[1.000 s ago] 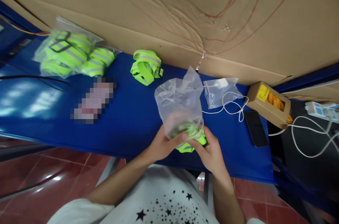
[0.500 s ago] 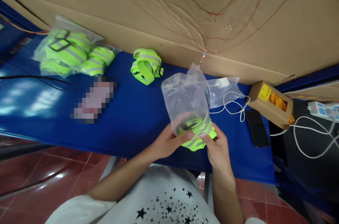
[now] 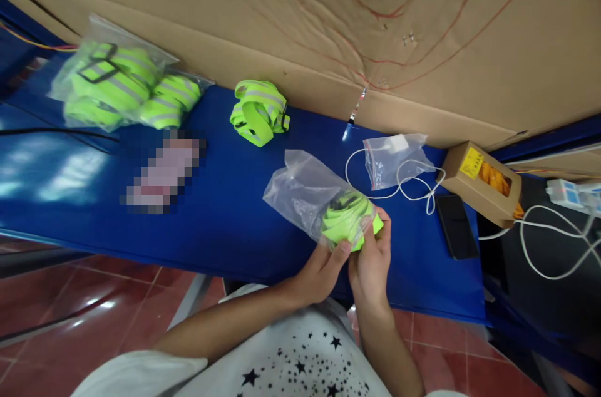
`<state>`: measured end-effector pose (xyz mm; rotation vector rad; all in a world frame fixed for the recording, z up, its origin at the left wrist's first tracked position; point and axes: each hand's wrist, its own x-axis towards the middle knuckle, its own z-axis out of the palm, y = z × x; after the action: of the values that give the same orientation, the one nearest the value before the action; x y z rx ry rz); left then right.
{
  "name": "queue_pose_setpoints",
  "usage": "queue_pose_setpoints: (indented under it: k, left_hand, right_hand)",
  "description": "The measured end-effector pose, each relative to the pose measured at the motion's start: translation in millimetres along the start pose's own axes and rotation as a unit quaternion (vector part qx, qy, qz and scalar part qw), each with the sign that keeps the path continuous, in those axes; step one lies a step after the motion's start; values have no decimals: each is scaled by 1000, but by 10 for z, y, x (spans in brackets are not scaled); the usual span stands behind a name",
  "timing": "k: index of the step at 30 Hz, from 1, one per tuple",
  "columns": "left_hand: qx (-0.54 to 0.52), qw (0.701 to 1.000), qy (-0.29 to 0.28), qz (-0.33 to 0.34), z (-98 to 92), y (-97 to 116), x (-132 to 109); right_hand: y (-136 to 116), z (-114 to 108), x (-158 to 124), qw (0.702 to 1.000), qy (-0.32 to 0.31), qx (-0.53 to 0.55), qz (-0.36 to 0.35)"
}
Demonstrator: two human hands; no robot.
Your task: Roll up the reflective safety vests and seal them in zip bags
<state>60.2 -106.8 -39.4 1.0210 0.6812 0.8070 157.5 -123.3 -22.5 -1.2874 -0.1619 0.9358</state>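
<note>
Close to the table's front edge, my left hand (image 3: 323, 275) grips the lower side of a clear plastic bag (image 3: 300, 193), its thumb pressed on the near end. Most of a coiled fluorescent-yellow reflective strap (image 3: 345, 212) sits inside that bag; part of it shows bare at the bag's mouth. My right hand (image 3: 373, 256) is closed around the strap's right side, fingers behind and thumb in front. The bag's far end stretches up and left over the table, loose and crumpled. Another bundled reflective strap (image 3: 260, 112) lies by itself near the cardboard wall.
Bagged reflective straps (image 3: 113, 81) stand at the back left, beside a blurred-out flat item (image 3: 164, 171). Rightward lie a small zip bag (image 3: 399, 159) with a white plug, a white cable (image 3: 429, 196), a black phone (image 3: 457, 228) and a cardboard box (image 3: 483, 181). Cardboard (image 3: 300, 15) rises behind.
The bag has tipped from upright to leaning left, and the strap now sits further inside it. Both hands have shifted and turned slightly with it.
</note>
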Motion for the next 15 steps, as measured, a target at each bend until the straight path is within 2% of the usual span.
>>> queue_pose_setpoints:
  k: [2,5,7,10,15]
  left_hand:
    - [-2,1000,21,-6,-22,1,-15]
    - [-44,996,66,-30,-74,16,5]
    - [-78,994,71,-34,-110,42,38]
    - [-122,990,51,-44,-169,132,106]
    - [-100,988,113,-21,-351,349,218]
  right_hand:
    - [-27,1,-15,1000,-26,-4,-3]
    - [-112,-56,8,987,-156,-37,16]
    - [-146,-99,34,974,-213,-72,7]
    - [-118,-111,55,976,-186,-106,-30]
    - [-47,-33,17,973,-173,-141,-67]
